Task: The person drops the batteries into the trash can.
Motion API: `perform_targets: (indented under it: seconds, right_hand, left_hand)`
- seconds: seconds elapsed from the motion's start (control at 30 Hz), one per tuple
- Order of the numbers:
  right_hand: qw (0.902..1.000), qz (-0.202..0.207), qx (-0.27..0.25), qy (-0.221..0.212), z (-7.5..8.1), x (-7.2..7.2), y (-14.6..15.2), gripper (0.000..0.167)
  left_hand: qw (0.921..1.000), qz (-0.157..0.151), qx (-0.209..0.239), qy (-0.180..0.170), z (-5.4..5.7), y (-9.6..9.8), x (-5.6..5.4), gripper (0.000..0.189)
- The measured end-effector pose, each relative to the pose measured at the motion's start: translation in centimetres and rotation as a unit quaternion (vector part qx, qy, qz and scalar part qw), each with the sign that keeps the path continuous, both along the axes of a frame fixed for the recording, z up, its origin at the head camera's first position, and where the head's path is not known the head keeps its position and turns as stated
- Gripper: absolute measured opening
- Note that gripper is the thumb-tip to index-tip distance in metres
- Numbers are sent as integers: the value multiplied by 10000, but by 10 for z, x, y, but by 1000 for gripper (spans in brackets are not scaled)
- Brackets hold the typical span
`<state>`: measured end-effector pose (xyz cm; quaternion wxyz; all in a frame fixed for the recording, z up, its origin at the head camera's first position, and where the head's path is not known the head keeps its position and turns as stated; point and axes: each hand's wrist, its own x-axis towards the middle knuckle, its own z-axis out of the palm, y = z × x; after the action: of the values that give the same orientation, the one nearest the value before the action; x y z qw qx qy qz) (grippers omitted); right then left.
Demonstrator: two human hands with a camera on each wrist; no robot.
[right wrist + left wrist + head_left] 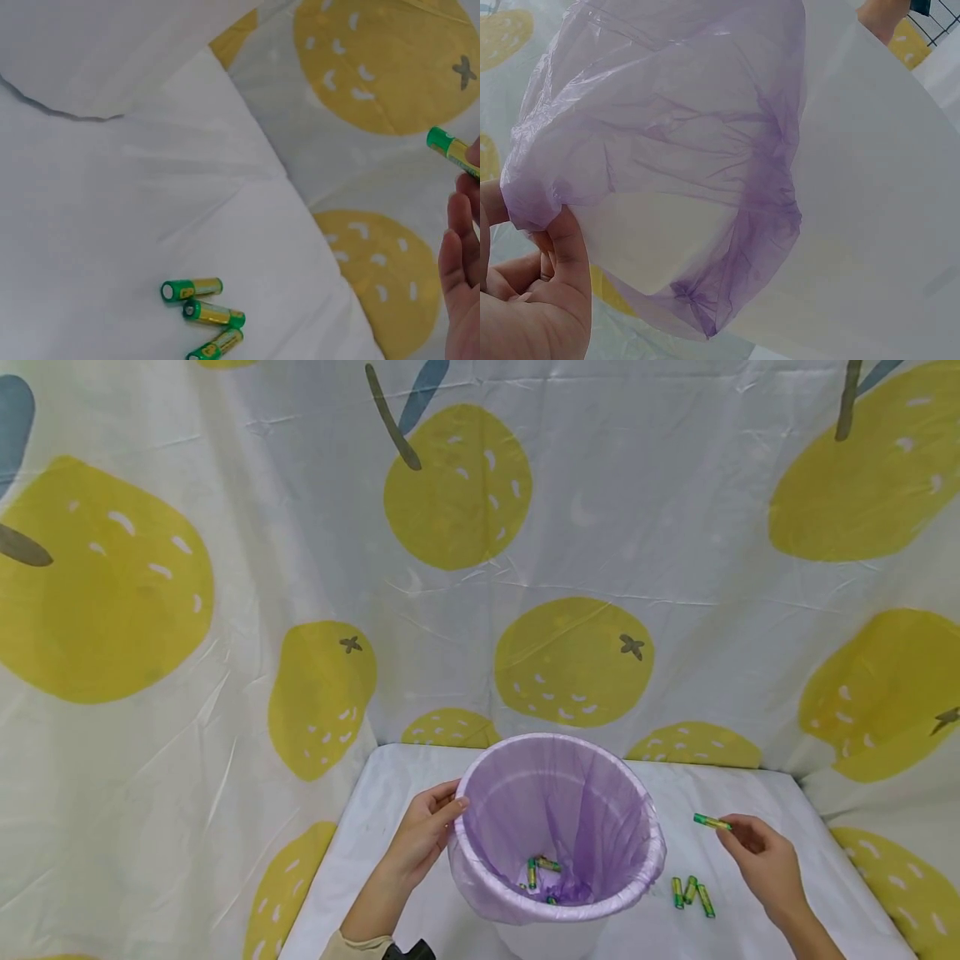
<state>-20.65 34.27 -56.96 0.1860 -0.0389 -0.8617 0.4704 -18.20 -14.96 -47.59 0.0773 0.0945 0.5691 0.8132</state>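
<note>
A white bin (551, 938) lined with a purple plastic bag (517, 785) stands on the table, its mouth tilted toward me. My left hand (418, 837) pinches the bag-covered rim between thumb and fingers; the left wrist view also shows the hand (544, 292) at the bag's folded edge. Several green-and-yellow batteries (532, 873) lie at the bottom inside the bag. To the right of the bin my right hand (768, 864) holds one battery (711, 822) between thumb and fingers, above the table. Three loose batteries (214, 313) lie on the white cloth below it.
The white-covered table (757, 793) is bounded at the back and sides by a curtain (675, 468) printed with yellow fruit. A dark band (408, 951) shows at the left wrist. The bin takes up the middle of the table.
</note>
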Motion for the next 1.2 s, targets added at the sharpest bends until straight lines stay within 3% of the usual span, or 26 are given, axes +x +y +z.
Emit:
perform_targets:
  seconds: [0.63,1.2]
  right_hand:
    - [9989,215,5,419,24,-2,-8,20]
    - [9921,573,-196,1101,69,-6,-18,17]
  left_hand:
    - [10000,29,28,24,0,0,0,47]
    - [9999,-16,-6,112,-1,0,0,47]
